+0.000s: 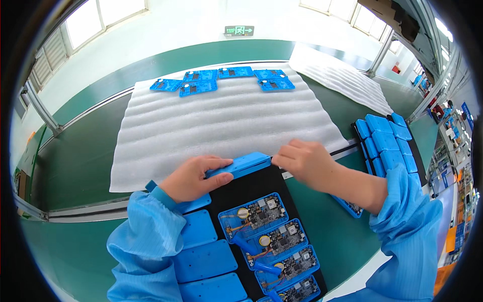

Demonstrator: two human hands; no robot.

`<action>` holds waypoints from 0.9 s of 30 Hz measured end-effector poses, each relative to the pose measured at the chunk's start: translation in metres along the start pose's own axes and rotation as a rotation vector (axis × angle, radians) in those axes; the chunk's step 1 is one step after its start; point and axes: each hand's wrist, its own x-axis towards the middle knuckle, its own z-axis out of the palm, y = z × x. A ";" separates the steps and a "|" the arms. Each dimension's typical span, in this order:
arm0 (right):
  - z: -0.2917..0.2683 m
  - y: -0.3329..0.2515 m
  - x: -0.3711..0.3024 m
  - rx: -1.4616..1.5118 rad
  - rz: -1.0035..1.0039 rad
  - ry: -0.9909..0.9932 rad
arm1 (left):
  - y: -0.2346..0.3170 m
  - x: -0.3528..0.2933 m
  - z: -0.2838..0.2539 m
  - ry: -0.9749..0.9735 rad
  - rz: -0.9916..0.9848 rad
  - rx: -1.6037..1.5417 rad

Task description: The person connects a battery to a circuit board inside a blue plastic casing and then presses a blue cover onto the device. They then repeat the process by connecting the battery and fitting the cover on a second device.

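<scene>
A blue plastic case (247, 163) is tilted up on its long side over the far end of a black tray (274, 183). My left hand (191, 176) grips its left end, with the thumb on the near side and the fingers over the top. At the right corner of the case, the fingers of my right hand (302, 160) are pinched together; whatever they hold is hidden. Nearer on the tray, open blue half-cases (257, 214) show circuit boards, round yellowish cells and blue cylinders on wires. Plain blue covers (205, 260) lie in a column to their left.
White foam sheet (221, 121) covers the dark green belt ahead, with several blue half-cases (198, 88) at its far edge. Stacked blue cases (386, 143) sit on a black tray at right. Another open half-case (347, 206) lies under my right forearm. A metal rail (90, 214) borders the belt.
</scene>
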 end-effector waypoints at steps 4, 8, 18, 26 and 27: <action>-0.012 -0.011 -0.009 0.146 0.158 0.093 | 0.020 -0.010 -0.012 -0.073 0.029 -0.065; -0.017 -0.017 -0.020 0.361 0.224 0.160 | 0.026 -0.015 0.000 -0.077 0.051 0.002; -0.007 -0.020 -0.028 0.382 0.232 0.236 | 0.032 -0.013 -0.001 -0.150 -0.025 0.141; -0.007 -0.021 -0.021 0.260 0.100 0.252 | 0.026 -0.013 -0.004 -0.168 -0.028 0.074; -0.007 -0.020 -0.021 0.258 0.100 0.249 | 0.026 -0.012 -0.003 -0.157 -0.028 0.048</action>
